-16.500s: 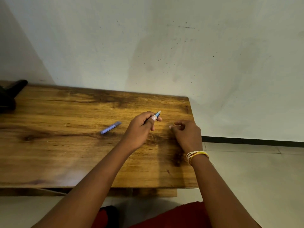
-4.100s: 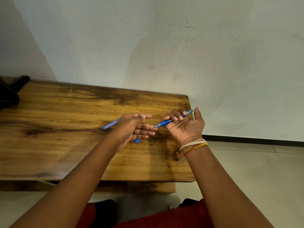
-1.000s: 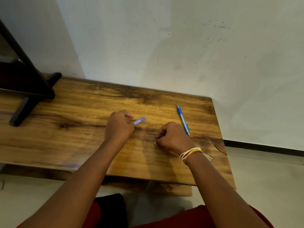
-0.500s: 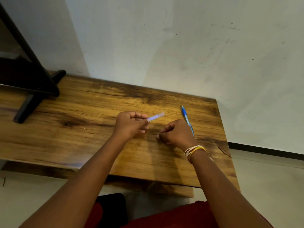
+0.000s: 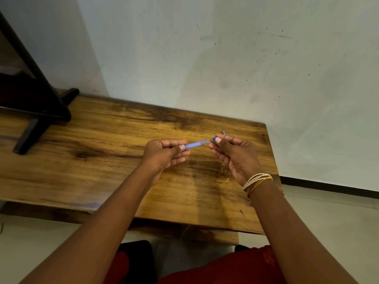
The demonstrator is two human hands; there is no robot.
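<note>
Above the wooden table [image 5: 102, 160], my left hand [image 5: 164, 153] pinches a pale blue translucent pen barrel [image 5: 196, 143] that points right. My right hand [image 5: 233, 156] pinches a small blue end piece [image 5: 214, 139] just off the barrel's open end. Only the tip of a blue pen [image 5: 223, 132] shows on the table behind my right fingers; the hand hides the remainder of it.
A black stand [image 5: 39, 111] sits on the table's far left. A stained white wall [image 5: 225, 58] backs the table. The table's right edge drops to a tiled floor [image 5: 338, 222]. Red cloth [image 5: 235, 269] covers my lap below the near edge.
Both hands have lifted off the table and come together. My right hand now holds the small blue piece up near the barrel's end, and it covers most of the lying pen.
</note>
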